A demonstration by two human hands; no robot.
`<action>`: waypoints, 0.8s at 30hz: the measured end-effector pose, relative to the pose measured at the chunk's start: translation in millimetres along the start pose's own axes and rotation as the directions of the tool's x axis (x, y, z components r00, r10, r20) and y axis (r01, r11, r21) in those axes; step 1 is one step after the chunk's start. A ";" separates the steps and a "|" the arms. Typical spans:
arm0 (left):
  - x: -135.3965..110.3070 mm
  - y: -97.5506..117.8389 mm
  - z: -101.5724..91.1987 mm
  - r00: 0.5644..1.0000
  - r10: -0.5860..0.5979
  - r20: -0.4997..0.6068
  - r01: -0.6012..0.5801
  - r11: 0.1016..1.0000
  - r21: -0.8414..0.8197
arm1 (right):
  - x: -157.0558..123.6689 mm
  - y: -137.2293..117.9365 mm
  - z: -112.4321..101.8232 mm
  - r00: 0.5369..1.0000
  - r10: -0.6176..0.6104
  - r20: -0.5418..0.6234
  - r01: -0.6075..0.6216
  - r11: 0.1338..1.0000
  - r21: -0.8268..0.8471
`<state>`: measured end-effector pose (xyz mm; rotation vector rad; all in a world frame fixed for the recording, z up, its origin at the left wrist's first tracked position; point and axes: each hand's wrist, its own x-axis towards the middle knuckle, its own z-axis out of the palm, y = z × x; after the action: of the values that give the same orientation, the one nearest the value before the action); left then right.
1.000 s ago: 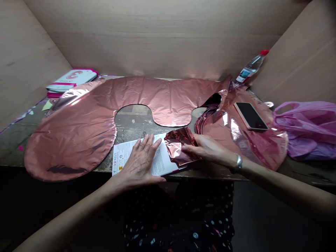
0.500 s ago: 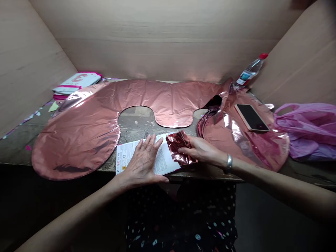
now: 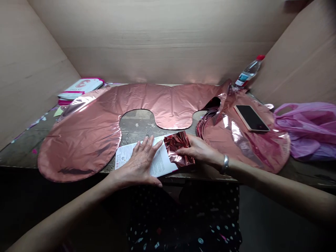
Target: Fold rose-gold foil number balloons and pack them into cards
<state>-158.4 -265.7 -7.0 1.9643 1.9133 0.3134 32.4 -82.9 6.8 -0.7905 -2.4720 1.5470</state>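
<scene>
My left hand (image 3: 139, 162) lies flat, fingers stretched out, on a white printed card (image 3: 160, 161) at the table's front edge. My right hand (image 3: 201, 151) grips a folded piece of rose-gold foil balloon (image 3: 177, 147) at the card's right end. A large flat rose-gold foil balloon (image 3: 105, 119) spreads across the table behind both hands.
A pile of more rose-gold foil balloons (image 3: 249, 143) lies at the right with a phone (image 3: 251, 118) on top. A pink plastic bag (image 3: 307, 129) sits far right, a water bottle (image 3: 248, 74) at the back, packaged balloon cards (image 3: 80, 87) at the back left. Wooden walls enclose the table.
My right hand has pushed the folded foil a little to the left, further onto the card. My left hand has stayed flat on the card.
</scene>
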 end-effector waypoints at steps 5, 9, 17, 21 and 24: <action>6.2 -7.1 -1.3 0.999 -0.028 -0.045 0.028 1.000 0.000 | 4.0 -1.8 8.8 0.996 -0.026 0.085 -0.009 0.922 0.386; 11.1 -10.4 -6.2 0.999 -0.024 -0.043 0.024 1.000 0.003 | 8.3 -3.1 10.5 0.990 0.065 0.123 -0.115 0.877 0.466; 13.5 -7.1 -8.6 0.997 -0.028 -0.071 0.026 0.999 -0.030 | 31.6 -0.8 32.5 0.989 0.087 0.116 -0.125 0.920 0.373; 13.4 -15.9 -14.2 0.998 -0.017 -0.067 0.014 0.999 -0.044 | 35.8 -1.8 34.1 0.984 0.084 0.156 -0.142 0.900 0.412; 9.8 -24.5 -19.3 0.999 -0.025 -0.045 0.025 1.000 -0.011 | 33.1 -4.6 27.2 0.986 0.107 0.127 -0.151 0.891 0.427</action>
<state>-188.1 -253.7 -0.8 1.9407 1.9587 0.3631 -7.6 -90.2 -7.6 -0.8229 -2.0339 2.1301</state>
